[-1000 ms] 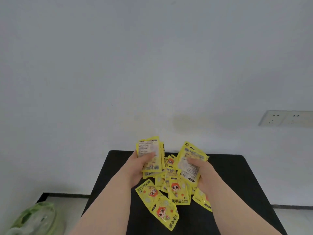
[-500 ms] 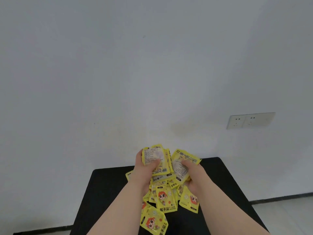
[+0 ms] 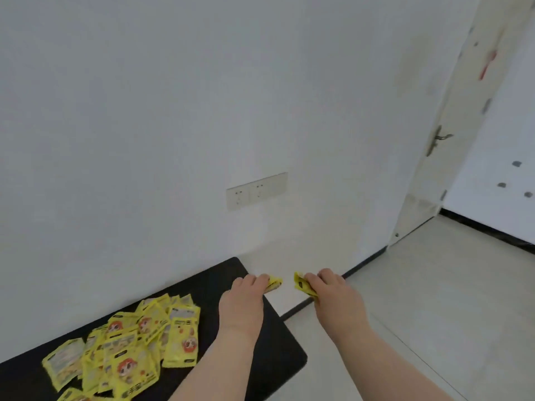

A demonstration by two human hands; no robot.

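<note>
While you hold both arms out past the right end of the black table [image 3: 275, 354], each hand has a small bunch of yellow packets in it. Your left hand [image 3: 244, 296] has its fingers curled down over the left bunch [image 3: 274, 283], and only a crumpled corner pokes out in front. Your right hand [image 3: 333, 296] holds the right bunch [image 3: 302, 285] the same way, with its fingers tucked round it. The two bunches are near each other but not touching. Both sit just past the table's right edge, in front of the bottom of the wall. I cannot tell how many packets are in each one.

The big pile [image 3: 130, 348] of the same packets lies on the table, well apart from your hands, off to your left.

It looks like you are in the carrying step, taking two handfuls away from the pile toward the right. The spot they go to is not in view. There is only floor [image 3: 434, 314] and a door [image 3: 451, 125] on that side.

For the next move, keep both hands squeezed snug, because thin, shiny packets may slip out. Look for the drop spot first. Then bring your hands low over it and open your fingers slowly, so nothing scatters.
</note>
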